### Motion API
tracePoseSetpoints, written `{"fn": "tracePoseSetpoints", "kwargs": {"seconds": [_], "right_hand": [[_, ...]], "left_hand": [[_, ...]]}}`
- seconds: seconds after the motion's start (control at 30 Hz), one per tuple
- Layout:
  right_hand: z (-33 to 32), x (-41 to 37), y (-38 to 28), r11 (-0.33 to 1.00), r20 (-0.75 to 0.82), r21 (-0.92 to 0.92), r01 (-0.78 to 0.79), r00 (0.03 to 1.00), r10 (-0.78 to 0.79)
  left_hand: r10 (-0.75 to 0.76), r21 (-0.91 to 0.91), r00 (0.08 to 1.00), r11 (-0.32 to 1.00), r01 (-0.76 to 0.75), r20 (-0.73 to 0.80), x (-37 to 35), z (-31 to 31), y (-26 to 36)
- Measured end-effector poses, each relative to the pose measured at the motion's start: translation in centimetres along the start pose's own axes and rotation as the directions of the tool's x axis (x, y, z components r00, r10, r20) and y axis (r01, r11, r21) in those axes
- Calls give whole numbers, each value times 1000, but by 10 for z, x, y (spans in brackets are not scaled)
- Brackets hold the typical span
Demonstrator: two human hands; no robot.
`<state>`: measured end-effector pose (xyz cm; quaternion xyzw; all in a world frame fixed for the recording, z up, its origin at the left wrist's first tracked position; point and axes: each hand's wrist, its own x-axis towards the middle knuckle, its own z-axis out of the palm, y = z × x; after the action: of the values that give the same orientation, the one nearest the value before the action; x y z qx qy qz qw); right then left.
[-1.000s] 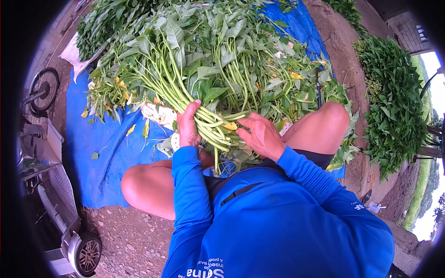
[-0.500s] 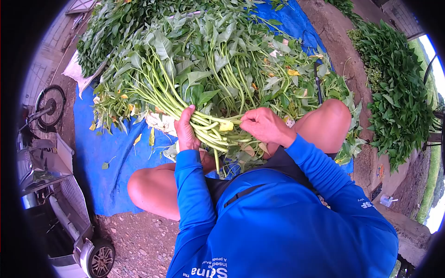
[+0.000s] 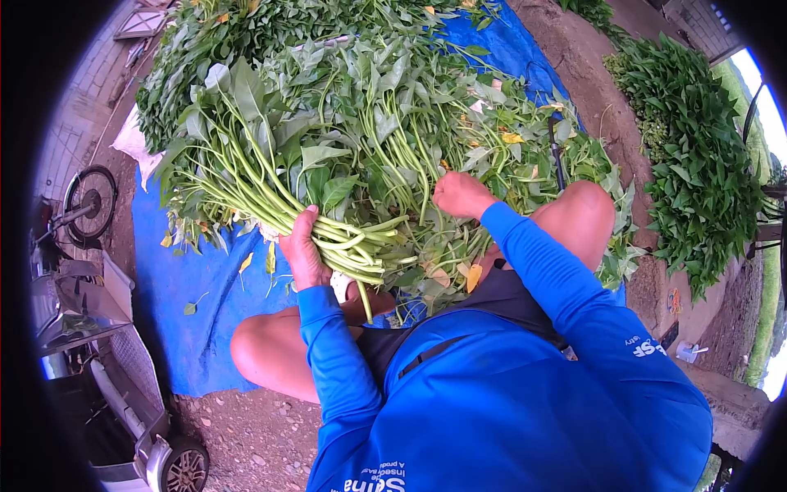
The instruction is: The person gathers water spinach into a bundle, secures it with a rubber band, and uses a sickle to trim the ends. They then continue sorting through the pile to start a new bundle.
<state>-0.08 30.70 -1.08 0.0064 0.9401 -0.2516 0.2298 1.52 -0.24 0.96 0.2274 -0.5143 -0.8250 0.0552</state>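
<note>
My left hand (image 3: 303,250) is wrapped round a thick bunch of long green stems (image 3: 266,193). The leaves of the bunch fan out to the upper left, and its stem ends point right, over my lap. My right hand (image 3: 461,195) is closed, to the right of the bunch and apart from it, above loose greens. What its fingers hold, if anything, is too small to make out. A large heap of leafy stems (image 3: 361,107) lies beyond both hands.
The heap lies on a blue tarp (image 3: 197,328). More greens (image 3: 689,164) are piled at the right. A wheel (image 3: 90,205) and a vehicle part with another wheel (image 3: 184,469) stand at the left. A dark rod (image 3: 557,156) lies near my right knee (image 3: 586,213).
My left hand has moved left with the bunch. My right hand has moved up and away from the stem ends. The yellow piece at the stem ends no longer shows there.
</note>
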Motion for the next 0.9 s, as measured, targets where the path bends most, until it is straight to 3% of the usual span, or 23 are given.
{"fn": "tracePoseSetpoints", "kwargs": {"seconds": [0.03,0.13,0.17,0.27,0.3,0.4,0.47,0.53,0.6,0.8,0.83,0.9], "right_hand": [[11,25,16,996,-196,74,-44,979,57],[55,75,61,923,-255,116,-366,887,384],[78,93,77,894,-192,124,-430,874,446],[93,80,82,912,-191,260,-318,908,372],[86,78,77,877,-206,324,-355,878,432],[38,60,62,887,-328,390,-247,863,384],[-1,45,49,715,-297,700,-2,909,293],[-57,8,11,491,-155,871,5,952,265],[-91,-19,-1,396,-159,916,67,966,203],[-160,-78,-6,332,-230,918,216,973,2],[-166,-69,-2,364,-119,926,106,993,15],[-167,-72,4,448,-130,892,67,985,112]], "left_hand": [[-7,7,1000,1000,7,5,-2,0,-1],[-33,15,999,999,33,10,-1,2,-6],[-37,15,999,999,36,20,-1,5,-6],[-61,29,996,998,59,65,-2,2,-13],[-54,17,997,998,54,62,-1,4,-16],[-89,39,994,995,87,61,1,1,-18],[-126,42,990,992,123,66,1,6,-16],[-128,46,990,991,126,56,-1,13,-12],[-124,48,991,991,122,57,9,9,-22],[-140,10,987,990,139,75,14,11,-20],[-147,29,986,989,145,77,15,11,-18],[-167,60,981,985,162,95,10,8,-19]]}}
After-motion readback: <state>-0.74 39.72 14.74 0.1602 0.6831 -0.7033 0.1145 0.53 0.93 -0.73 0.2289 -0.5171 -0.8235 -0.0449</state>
